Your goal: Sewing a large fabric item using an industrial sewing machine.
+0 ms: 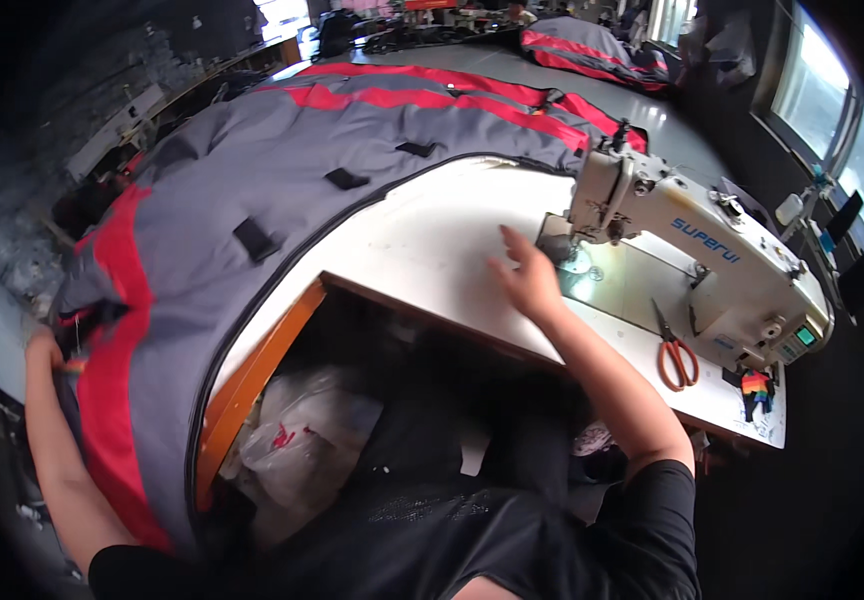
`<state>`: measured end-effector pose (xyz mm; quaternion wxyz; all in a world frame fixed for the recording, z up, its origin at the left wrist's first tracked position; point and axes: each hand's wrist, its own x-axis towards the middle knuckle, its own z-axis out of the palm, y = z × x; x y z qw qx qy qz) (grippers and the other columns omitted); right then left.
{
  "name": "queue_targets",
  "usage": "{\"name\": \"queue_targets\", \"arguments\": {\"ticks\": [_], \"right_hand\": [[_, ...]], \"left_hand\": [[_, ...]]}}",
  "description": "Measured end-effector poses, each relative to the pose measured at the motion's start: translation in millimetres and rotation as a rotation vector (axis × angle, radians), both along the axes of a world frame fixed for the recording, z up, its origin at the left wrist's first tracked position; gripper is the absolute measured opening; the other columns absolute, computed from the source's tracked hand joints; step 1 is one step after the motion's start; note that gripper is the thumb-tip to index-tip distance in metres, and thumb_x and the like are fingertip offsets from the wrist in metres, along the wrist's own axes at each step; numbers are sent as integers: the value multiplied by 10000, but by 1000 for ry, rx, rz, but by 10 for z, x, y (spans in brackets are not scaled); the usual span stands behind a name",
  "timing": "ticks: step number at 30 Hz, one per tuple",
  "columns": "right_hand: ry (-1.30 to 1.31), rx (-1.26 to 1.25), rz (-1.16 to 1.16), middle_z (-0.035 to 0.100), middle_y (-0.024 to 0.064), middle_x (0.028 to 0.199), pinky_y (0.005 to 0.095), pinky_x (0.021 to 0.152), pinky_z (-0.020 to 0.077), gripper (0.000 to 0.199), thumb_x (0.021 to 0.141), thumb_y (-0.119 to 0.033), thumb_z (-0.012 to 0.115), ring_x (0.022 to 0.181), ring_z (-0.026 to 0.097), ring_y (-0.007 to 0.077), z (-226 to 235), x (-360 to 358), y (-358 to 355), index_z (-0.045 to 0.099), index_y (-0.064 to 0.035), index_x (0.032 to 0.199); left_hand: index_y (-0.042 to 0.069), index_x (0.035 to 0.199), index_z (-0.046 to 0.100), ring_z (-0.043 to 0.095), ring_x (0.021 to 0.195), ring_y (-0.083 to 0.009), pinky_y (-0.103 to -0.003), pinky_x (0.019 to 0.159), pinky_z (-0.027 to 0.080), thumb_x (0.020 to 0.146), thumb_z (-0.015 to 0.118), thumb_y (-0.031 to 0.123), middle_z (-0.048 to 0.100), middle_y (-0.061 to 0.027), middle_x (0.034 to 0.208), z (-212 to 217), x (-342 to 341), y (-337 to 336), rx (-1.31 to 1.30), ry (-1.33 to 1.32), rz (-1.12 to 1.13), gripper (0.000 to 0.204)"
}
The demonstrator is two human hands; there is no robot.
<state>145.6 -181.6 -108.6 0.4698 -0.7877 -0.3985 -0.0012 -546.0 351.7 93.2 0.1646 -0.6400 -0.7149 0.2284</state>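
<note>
A large grey and red fabric cover (282, 150) with a black zipper edge and black hook patches lies draped over the white sewing table (422, 240) and hangs off its left side. My left hand (44, 352) grips the cover's red and grey edge far out to the left. My right hand (524, 275) rests flat on the bare table top, fingers apart, just left of the needle area of the white sewing machine (692, 250). It holds nothing.
Red-handled scissors (674, 352) lie on the table in front of the machine. Clear plastic bags (302, 440) sit under the table near my lap. More grey and red covers (582, 45) lie on tables at the back. Windows (832, 100) are at the right.
</note>
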Motion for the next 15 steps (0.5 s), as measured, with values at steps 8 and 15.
{"name": "queue_targets", "arguments": {"ticks": [8, 15], "right_hand": [[435, 162, -24, 583, 221, 1307, 338, 898, 503, 548, 898, -156, 643, 1082, 625, 255, -164, 192, 297, 487, 19, 1392], [634, 179, 138, 585, 162, 1318, 305, 829, 501, 502, 943, -142, 600, 1096, 597, 204, -74, -222, 567, 476, -10, 1411]], "left_hand": [[46, 1333, 537, 531, 1246, -366, -434, 1061, 408, 790, 748, 233, 584, -200, 1310, -835, 1178, -2221, 289, -532, -905, 611], [123, 1438, 461, 188, 1484, -357, -553, 1189, 110, 740, 785, 282, 273, -137, 1586, -1371, 2325, -2708, -19, -648, -989, 786]]}}
